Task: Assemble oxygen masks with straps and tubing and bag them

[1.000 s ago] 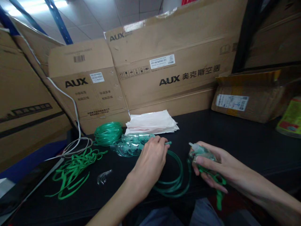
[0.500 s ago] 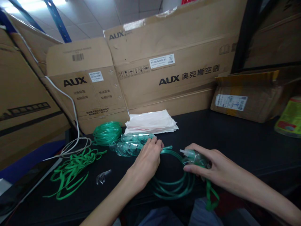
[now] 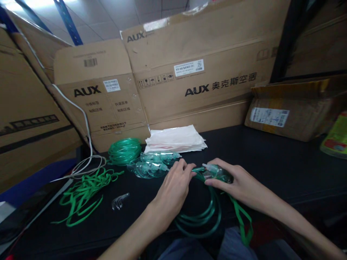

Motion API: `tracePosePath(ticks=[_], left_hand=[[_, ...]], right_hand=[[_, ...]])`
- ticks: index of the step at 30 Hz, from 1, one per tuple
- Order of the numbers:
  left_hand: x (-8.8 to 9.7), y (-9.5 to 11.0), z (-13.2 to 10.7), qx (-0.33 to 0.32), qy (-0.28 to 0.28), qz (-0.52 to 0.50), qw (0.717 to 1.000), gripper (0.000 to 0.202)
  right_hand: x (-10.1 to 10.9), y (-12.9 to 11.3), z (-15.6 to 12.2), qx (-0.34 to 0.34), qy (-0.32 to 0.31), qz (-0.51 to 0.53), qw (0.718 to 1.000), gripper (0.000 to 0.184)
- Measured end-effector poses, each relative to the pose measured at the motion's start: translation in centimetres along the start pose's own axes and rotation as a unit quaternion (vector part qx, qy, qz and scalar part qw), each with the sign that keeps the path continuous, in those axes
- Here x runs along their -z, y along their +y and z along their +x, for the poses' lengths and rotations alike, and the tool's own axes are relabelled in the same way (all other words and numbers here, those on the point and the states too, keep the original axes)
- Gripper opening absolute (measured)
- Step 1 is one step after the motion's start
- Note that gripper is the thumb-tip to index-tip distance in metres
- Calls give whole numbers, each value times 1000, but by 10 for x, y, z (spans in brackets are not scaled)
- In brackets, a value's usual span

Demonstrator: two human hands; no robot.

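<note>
My left hand (image 3: 175, 186) is closed round a coil of green plastic tubing (image 3: 217, 218), pinching it close to an end that sticks out to the right. The loops hang down in front of me at the table edge. In my right hand (image 3: 238, 182) is a clear green oxygen mask (image 3: 222, 174), its pale connector spout pointing left at the tubing end. Spout and tube end are close together; I cannot tell whether they touch. A green strap (image 3: 248, 231) dangles from the mask. Just beyond my left hand lie several more masks (image 3: 148, 169).
A second green tubing coil (image 3: 124, 151) and tangled green straps (image 3: 84, 191) lie at left. Small clear pieces (image 3: 119, 201) sit nearer me. White flat packets (image 3: 176, 140) are stacked behind the masks. Cardboard boxes (image 3: 217, 104) wall the back; a smaller box (image 3: 287, 126) stands right.
My right hand has moved left with the mask, bringing its spout close to the tubing end. My left hand has shifted slightly right with the tubing.
</note>
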State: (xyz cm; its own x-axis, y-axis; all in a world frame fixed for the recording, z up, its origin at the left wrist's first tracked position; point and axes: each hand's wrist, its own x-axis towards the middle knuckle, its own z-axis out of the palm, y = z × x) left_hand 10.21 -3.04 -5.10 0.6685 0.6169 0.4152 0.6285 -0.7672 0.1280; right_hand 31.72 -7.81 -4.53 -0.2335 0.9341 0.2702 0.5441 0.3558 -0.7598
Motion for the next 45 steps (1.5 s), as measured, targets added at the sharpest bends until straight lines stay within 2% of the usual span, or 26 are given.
tracePosePath(ticks=[9, 14, 21, 25, 33, 45], left_hand=[[8, -2, 4, -7, -42, -79, 996, 21], [10, -2, 4, 49, -53, -18, 997, 22], [12, -4, 2, 78, -46, 29, 995, 24], [12, -7, 2, 73, -28, 39, 996, 22], [13, -6, 0, 63, -15, 22, 998, 20], [11, -6, 0, 60, -9, 18, 998, 18]], right_hand=[[0, 5, 3, 1, 8, 79, 997, 35], [8, 8, 4, -23, -3, 140, 990, 43], [26, 11, 29, -41, -81, 57, 994, 47], [33, 11, 41, -12, -121, 0, 993, 46], [39, 1, 44, 28, -206, -35, 978, 43], [38, 1, 48, 36, -220, -37, 974, 43]])
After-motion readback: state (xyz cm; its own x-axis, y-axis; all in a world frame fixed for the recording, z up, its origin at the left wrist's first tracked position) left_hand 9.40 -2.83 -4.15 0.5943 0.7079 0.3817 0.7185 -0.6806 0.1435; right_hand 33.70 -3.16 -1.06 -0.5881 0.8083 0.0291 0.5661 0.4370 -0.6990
